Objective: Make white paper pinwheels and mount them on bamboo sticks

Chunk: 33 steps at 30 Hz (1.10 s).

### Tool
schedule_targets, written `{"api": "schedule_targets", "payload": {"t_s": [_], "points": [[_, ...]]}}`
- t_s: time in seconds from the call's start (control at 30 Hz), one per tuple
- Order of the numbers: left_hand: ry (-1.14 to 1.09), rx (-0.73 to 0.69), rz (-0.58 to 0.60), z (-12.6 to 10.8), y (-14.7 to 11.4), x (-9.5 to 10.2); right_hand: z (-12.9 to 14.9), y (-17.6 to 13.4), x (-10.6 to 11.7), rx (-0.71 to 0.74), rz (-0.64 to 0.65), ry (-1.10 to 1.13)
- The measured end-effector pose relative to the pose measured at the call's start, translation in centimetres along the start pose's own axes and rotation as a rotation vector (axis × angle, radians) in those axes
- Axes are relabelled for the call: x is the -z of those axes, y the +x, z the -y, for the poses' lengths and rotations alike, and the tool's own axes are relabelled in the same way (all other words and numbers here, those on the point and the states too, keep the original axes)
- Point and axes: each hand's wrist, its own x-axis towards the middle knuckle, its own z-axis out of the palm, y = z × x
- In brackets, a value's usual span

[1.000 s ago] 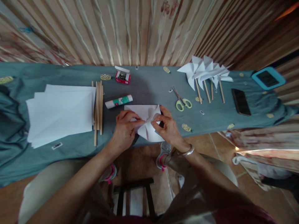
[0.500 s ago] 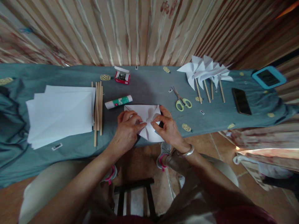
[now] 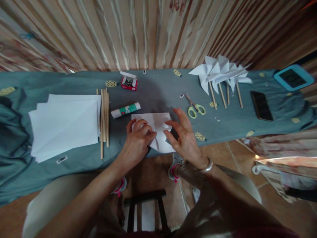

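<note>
Along the near edge of the table (image 3: 158,91), head view, white paper (image 3: 159,141) with no clear long axis lies between both hands, the left hand (image 3: 136,143) pinching near its middle, the right hand (image 3: 187,139) wide-fingered over its right side, contact indeterminable.

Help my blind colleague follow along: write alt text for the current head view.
A person's left hand holds a folded white paper; the open right hand is at its right side. Nearby on teal cloth lie a paper stack, wooden sticks, glue stick, scissors and paper pinwheels.
</note>
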Motion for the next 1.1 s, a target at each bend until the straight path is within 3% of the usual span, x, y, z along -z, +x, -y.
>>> {"api": "schedule_targets", "payload": {"t_s": [0.13,0.37,0.5,0.7,1.1], "points": [[0.003,0.016,-0.005,0.0,-0.1,0.2,0.5,-0.1,0.0,0.114,0.069,-0.010],[-0.102,0.105,-0.011,0.4,0.0,0.8,-1.6,1.6,-0.6,-0.169,0.067,0.157],[-0.180,0.141,-0.005,0.7,0.7,1.3,-2.2,3.7,-0.9,-0.143,0.134,0.198],[-0.299,0.190,-0.011,1.0,1.1,1.5,-1.6,6.2,-0.6,-0.094,0.226,0.037],[-0.323,0.183,-0.082,1.1,1.2,1.8,-1.5,7.7,1.2,-0.164,0.446,0.026]]}}
